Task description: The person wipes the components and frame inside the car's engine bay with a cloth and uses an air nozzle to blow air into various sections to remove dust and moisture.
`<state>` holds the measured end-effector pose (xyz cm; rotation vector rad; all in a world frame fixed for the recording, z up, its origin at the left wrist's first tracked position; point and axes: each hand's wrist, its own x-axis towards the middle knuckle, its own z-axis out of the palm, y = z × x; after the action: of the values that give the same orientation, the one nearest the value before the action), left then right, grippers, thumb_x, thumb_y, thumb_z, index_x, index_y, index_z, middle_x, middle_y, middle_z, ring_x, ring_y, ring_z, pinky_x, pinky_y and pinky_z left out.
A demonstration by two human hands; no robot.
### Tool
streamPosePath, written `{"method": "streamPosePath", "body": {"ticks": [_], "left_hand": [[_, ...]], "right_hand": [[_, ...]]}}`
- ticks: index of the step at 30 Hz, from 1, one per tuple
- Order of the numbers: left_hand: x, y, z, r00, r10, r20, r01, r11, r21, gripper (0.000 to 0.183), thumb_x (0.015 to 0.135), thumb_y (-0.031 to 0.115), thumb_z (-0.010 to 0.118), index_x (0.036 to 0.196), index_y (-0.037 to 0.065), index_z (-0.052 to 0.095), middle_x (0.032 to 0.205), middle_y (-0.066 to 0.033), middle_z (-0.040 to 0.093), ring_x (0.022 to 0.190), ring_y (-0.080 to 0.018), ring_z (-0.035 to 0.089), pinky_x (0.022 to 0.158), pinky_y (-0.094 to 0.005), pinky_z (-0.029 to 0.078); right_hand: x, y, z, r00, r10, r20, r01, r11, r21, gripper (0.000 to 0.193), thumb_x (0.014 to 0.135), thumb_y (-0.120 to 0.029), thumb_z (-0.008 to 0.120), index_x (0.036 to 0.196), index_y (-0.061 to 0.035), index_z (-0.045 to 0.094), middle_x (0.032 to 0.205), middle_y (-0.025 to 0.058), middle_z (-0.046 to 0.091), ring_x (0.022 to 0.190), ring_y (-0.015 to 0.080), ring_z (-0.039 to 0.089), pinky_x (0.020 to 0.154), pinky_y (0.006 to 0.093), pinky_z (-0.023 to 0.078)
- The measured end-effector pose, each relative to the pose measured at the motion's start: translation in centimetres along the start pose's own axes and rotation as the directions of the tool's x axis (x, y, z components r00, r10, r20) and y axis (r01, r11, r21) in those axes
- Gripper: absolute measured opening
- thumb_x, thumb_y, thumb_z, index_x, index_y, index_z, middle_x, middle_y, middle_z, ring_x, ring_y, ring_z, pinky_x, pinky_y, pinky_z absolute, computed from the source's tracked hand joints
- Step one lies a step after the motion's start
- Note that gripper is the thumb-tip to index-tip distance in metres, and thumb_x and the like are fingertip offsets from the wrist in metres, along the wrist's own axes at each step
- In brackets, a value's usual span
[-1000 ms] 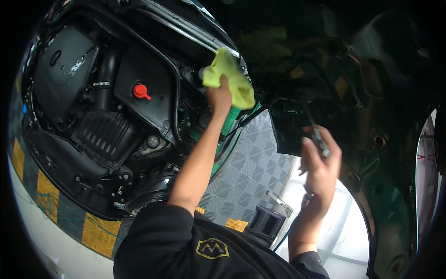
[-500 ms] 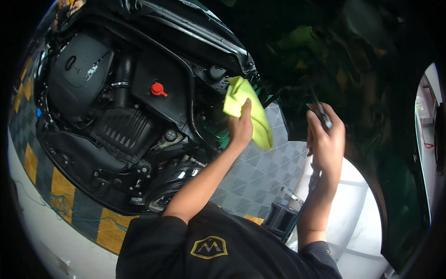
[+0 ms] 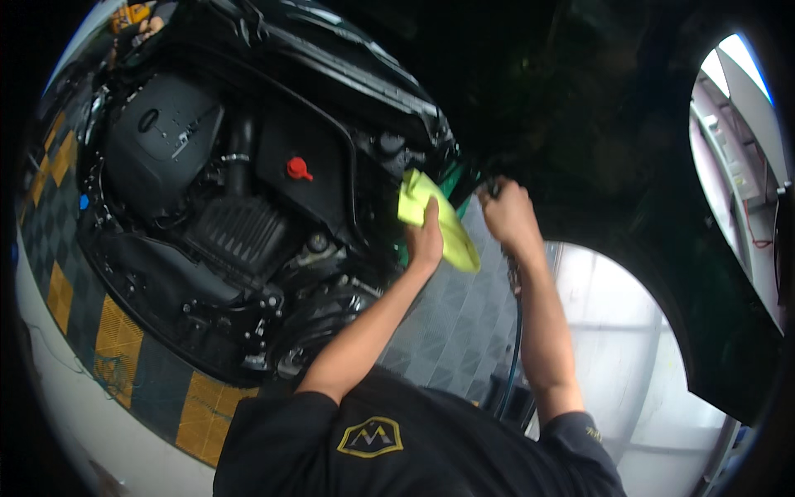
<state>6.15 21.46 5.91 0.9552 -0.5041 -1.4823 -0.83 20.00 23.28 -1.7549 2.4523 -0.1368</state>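
My left hand (image 3: 425, 240) grips a yellow-green microfiber cloth (image 3: 447, 230), which hangs down beside the front edge of the car's engine bay. My right hand (image 3: 511, 217) is wrapped round an air blow gun (image 3: 494, 189), mostly hidden by the fingers. A thin dark hose (image 3: 514, 356) runs down from it along my right forearm. The gun is just right of the cloth, near the corner where the engine bay meets the raised dark hood (image 3: 596, 174). Its nozzle cannot be made out against the dark paint.
In the open engine bay are a black engine cover (image 3: 166, 132), a red cap (image 3: 299, 168) and a ribbed black air box (image 3: 240, 236). Grey and yellow floor tiles (image 3: 447, 323) lie below. A black container (image 3: 517, 406) stands near my right elbow; another person's hand (image 3: 151, 26) shows far left.
My right hand has moved left with the blow gun, close to the cloth. My left hand has shifted slightly down. The whole view has tilted a little.
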Motion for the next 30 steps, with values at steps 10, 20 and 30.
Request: {"method": "streamPosePath", "body": {"ticks": [10, 20, 30], "left_hand": [[-0.3, 0.2, -1.8, 0.996, 0.03, 0.082, -0.031, 0.999, 0.006, 0.042, 0.108, 0.029, 0.056, 0.133, -0.005, 0.058, 0.127, -0.0145, 0.066, 0.115, -0.0232, 0.062, 0.098, -0.0377, 0.048], [1.5, 0.3, -3.2, 0.996, 0.046, -0.076, -0.051, 0.997, -0.061, 0.047, 0.106, 0.032, 0.062, 0.132, -0.007, 0.059, 0.124, -0.0167, 0.068, 0.113, -0.0244, 0.064, 0.098, -0.0368, 0.048], [7.3, 2.1, 8.4, 0.954, 0.21, 0.214, -0.14, 0.943, -0.302, 0.034, 0.092, 0.018, 0.074, 0.118, -0.002, 0.067, 0.111, -0.0143, 0.072, 0.103, -0.0263, 0.07, 0.088, -0.0374, 0.052]], "right_hand": [[1.5, -1.7, 1.8, 0.999, 0.012, 0.03, -0.011, 0.999, -0.033, 0.038, 0.092, -0.022, 0.062, 0.111, 0.0099, 0.069, 0.107, 0.0361, 0.069, 0.107, 0.0514, 0.066, 0.095, 0.0532, 0.054], [1.6, -2.7, 1.9, 0.999, 0.041, -0.006, -0.041, 0.999, -0.017, 0.037, 0.094, -0.025, 0.063, 0.107, 0.0093, 0.07, 0.109, 0.0363, 0.069, 0.107, 0.0516, 0.066, 0.093, 0.0538, 0.054], [-6.3, -2.1, -4.0, 0.993, 0.029, -0.112, 0.008, 0.948, 0.318, 0.02, 0.097, -0.014, 0.066, 0.103, 0.0054, 0.066, 0.064, 0.009, 0.053, 0.06, 0.0125, 0.048, 0.059, 0.0323, 0.043]]}}
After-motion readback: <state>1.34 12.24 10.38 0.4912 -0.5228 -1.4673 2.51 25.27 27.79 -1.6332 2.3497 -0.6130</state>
